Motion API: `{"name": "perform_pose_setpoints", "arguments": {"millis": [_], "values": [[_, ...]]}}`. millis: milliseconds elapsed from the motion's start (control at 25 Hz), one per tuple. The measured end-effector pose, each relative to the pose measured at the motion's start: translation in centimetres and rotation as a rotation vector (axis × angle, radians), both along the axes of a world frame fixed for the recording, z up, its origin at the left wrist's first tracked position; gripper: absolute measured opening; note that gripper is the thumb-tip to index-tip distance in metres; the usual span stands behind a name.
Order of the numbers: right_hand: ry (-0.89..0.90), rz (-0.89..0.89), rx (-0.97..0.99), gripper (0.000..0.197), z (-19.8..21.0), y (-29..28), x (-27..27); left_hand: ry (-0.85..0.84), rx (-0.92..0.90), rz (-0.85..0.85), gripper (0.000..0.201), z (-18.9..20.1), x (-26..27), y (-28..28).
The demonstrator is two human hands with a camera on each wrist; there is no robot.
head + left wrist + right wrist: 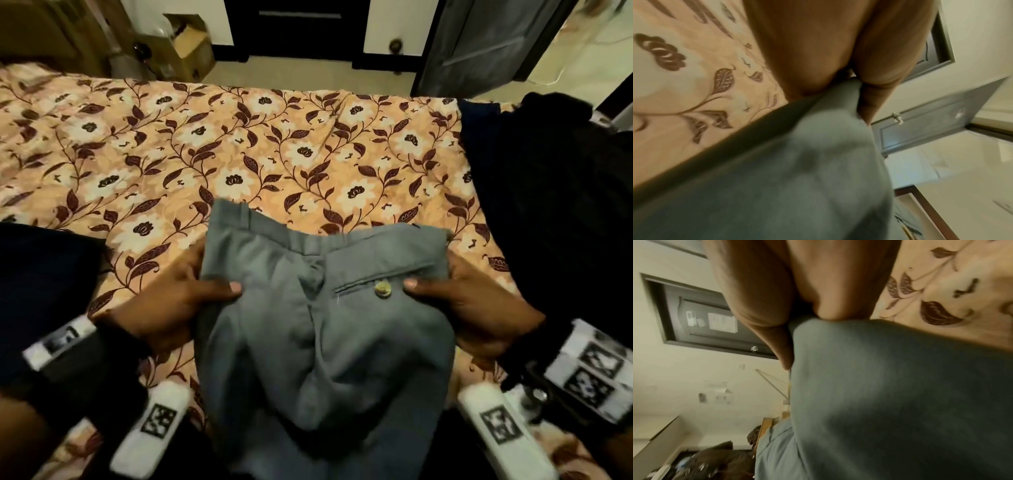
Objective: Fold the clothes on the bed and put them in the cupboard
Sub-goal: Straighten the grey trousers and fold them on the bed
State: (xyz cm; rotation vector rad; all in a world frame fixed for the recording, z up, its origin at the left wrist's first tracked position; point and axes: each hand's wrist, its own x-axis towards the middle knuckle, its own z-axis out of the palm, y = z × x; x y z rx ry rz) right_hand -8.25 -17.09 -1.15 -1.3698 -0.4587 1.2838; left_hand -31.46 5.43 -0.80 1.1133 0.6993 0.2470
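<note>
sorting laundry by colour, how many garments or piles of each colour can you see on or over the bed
grey: 1, the trousers held by the left hand and right hand
black: 1, the dark heap at right
navy: 1, the dark cloth at left
total: 3

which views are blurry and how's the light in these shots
Head view: warm dim light, bedsheet fairly sharp, trousers and wrist markers smeared, dark clothes lost in shadow. Left wrist view: left hand and trousers heavily blurred. Right wrist view: right hand soft, cloth out of focus, door clearer.
</note>
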Motion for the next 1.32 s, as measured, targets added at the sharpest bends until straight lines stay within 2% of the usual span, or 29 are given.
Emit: {"name": "perform_pose_setpoints", "arguments": {"millis": [40,120,160,200,240,280,320,360,440,480,560,640,720,840,920,1000,1080,1160,1280,1320], "values": [[-0.103,0.008,-0.007,0.039,2.6,2.0,1.7,-0.003,0.077,-0.003,0.079,2.5,1.9,1.6],[-0.37,-0.078,0.026,0.026,7.3,8.0,7.1,-0.113,0.347,0.116,0.065,5.8,6.1,7.9],[-0.476,-0.157,0.029,0.015,9.2,11.0,10.5,-0.162,0.481,0.215,0.058,5.0,8.1,13.3],[-0.587,-0.216,-0.052,0.005,10.9,13.2,13.4,-0.139,0.578,0.272,0.064,4.4,9.6,18.1],[-0.745,-0.21,-0.243,0.015,11.3,14.7,15.6,0.028,0.645,0.32,0.076,3.1,10.5,21.0],[-0.906,-0.154,-0.448,0.024,10.5,15.9,16.5,0.232,0.657,0.362,0.08,1.2,10.9,21.9],[-1.032,-0.045,-0.542,0.029,8.6,16.4,16.2,0.428,0.659,0.321,0.073,-1.5,10.3,20.5],[-1.059,0.056,-0.597,0.029,5.6,15.6,13.5,0.562,0.638,0.235,0.061,-4.7,9.4,17.4],[-0.828,0.111,-0.549,0.021,-2.6,12.8,6.6,0.711,0.474,0.061,0.049,-10.1,7.5,8.2],[-0.68,0.074,-0.523,0.033,-6.7,10.9,2.5,0.713,0.439,0.077,0.042,-12.0,6.1,3.8],[-0.52,-0.101,-0.498,0.055,-13.9,7.0,-3.5,0.691,0.432,0.209,0.03,-15.4,3.5,0.2],[-0.427,-0.274,-0.512,0.059,-16.8,4.1,-6.8,0.659,0.252,0.28,0.031,-14.9,1.7,-2.9],[-0.279,-0.316,-0.578,0.046,-16.3,2.2,-8.0,0.596,0.086,0.227,0.023,-13.3,0.0,-5.9],[-0.158,-0.305,-0.558,0.013,-14.4,0.6,-8.9,0.569,0.034,0.209,0.022,-12.7,-1.4,-8.4],[-0.135,-0.345,-0.524,0.016,-13.4,-0.5,-9.4,0.524,-0.035,0.242,0.022,-12.6,-2.3,-10.1],[-0.131,-0.346,-0.522,0.025,-12.9,-1.8,-10.2,0.487,-0.181,0.215,0.014,-12.3,-3.3,-12.0],[-0.179,-0.288,-0.549,0.025,-12.2,-2.9,-11.0,0.455,-0.291,0.201,0.024,-12.2,-4.3,-13.7],[-0.185,-0.329,-0.518,0.02,-11.1,-4.0,-11.5,0.387,-0.315,0.197,0.03,-11.1,-5.1,-14.4],[-0.085,-0.581,-0.244,0.007,-8.6,-5.9,-10.9,0.149,-0.377,0.235,0.033,-8.2,-5.2,-13.9],[-0.046,-0.569,-0.171,0.006,-7.7,-6.3,-10.7,0.104,-0.379,0.243,0.038,-7.5,-5.1,-13.8]]}}
